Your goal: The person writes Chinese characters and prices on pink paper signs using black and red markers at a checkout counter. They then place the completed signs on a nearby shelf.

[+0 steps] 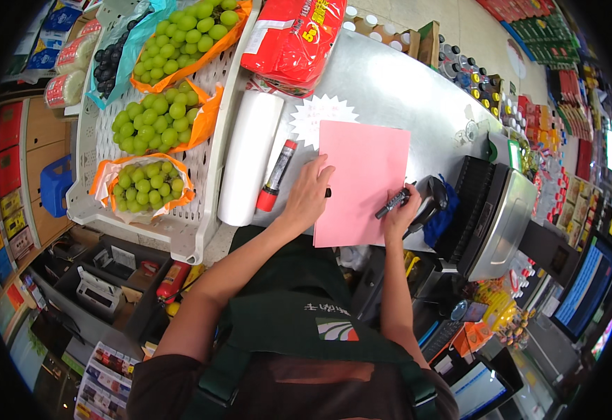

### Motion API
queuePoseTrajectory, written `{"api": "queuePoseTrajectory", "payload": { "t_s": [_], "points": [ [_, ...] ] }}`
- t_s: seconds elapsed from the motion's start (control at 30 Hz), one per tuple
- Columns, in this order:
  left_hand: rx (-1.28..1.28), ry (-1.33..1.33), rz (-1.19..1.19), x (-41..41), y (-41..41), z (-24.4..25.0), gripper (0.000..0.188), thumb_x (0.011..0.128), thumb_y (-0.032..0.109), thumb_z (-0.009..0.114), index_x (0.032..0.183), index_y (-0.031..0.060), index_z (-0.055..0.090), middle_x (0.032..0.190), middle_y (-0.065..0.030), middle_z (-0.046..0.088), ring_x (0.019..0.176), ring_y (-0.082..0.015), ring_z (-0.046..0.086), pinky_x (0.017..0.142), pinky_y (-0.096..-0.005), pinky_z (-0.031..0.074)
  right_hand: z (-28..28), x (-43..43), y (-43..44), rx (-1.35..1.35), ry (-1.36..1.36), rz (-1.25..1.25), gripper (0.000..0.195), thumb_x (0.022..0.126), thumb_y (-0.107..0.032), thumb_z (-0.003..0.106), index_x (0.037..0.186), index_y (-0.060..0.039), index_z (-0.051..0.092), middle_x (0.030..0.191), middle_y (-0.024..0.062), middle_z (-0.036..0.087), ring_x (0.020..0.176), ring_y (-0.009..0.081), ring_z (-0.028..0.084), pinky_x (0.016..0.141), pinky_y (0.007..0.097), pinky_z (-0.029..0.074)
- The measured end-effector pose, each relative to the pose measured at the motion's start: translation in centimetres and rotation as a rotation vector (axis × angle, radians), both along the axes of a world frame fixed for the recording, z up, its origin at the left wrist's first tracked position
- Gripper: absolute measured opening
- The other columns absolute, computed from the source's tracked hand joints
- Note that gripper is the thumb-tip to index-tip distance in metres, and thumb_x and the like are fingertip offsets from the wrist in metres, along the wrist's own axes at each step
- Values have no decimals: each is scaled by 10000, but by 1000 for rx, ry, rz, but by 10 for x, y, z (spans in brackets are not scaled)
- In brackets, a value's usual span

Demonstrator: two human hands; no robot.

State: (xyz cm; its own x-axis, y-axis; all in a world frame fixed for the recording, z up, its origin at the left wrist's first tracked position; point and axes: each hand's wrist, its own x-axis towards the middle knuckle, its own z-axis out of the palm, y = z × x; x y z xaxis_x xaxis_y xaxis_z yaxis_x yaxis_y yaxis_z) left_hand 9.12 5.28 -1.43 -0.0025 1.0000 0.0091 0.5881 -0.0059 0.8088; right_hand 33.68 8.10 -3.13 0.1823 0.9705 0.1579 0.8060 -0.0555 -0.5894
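A pink sheet of paper (361,181), perhaps more than one, lies on the metal counter before me, with no writing visible on it. My left hand (306,197) rests at the paper's left edge. It holds a small black cap-like piece (328,192) that sticks out by the fingers. Over the paper's lower right side, my right hand (404,212) grips a black marker pen (393,202) slantwise. Partly under the paper's top left corner is a white starburst card (320,113) with red writing.
Left of the paper lie a red-and-black marker-like tube (277,176) and a white roll (248,157). Beyond them stands a plastic crate (209,205) of green grapes (148,185). A red package (293,44) sits at the back. A handheld scanner (432,197) and a scale (500,226) stand right.
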Motion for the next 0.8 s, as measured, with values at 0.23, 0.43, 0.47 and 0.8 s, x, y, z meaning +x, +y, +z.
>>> {"api": "queuePoseTrajectory", "payload": {
  "t_s": [0.23, 0.43, 0.47, 0.8],
  "points": [
    [16, 2, -3, -3, 1, -3, 388, 806, -58, 595, 1193, -37, 578, 1360, -191, 491, 1231, -360, 481, 996, -432, 438, -15, 0, -8, 61, 229, -98, 369, 845, -14, 744, 1167, 20, 565, 991, 125, 533, 845, 245, 570, 752, 343, 477],
    [90, 161, -93, -11, 1, -20, 431, 831, 7, 583, 1258, -47, 562, 1418, -184, 475, 1263, -328, 469, 976, -414, 426, 3, -4, 3, 160, -14, -71, 339, 923, -93, 683, 1219, 4, 550, 1014, 76, 544, 868, 166, 577, 824, 297, 472],
    [92, 165, -99, -11, 2, -23, 437, 835, 17, 581, 1267, -49, 558, 1430, -184, 470, 1270, -323, 467, 973, -411, 425, 8, -7, 7, 220, -28, -72, 327, 936, -113, 672, 1217, 3, 552, 999, 72, 558, 866, 160, 579, 833, 294, 468],
    [77, 116, -100, -13, 0, -34, 491, 817, 37, 655, 1295, -16, 556, 1464, -150, 455, 1274, -315, 454, 983, -424, 401, 3, -78, 42, 13, 721, 159, 202, 967, -121, 589, 1120, 7, 558, 887, 96, 634, 730, 142, 612, 698, 255, 467]
  ]
}}
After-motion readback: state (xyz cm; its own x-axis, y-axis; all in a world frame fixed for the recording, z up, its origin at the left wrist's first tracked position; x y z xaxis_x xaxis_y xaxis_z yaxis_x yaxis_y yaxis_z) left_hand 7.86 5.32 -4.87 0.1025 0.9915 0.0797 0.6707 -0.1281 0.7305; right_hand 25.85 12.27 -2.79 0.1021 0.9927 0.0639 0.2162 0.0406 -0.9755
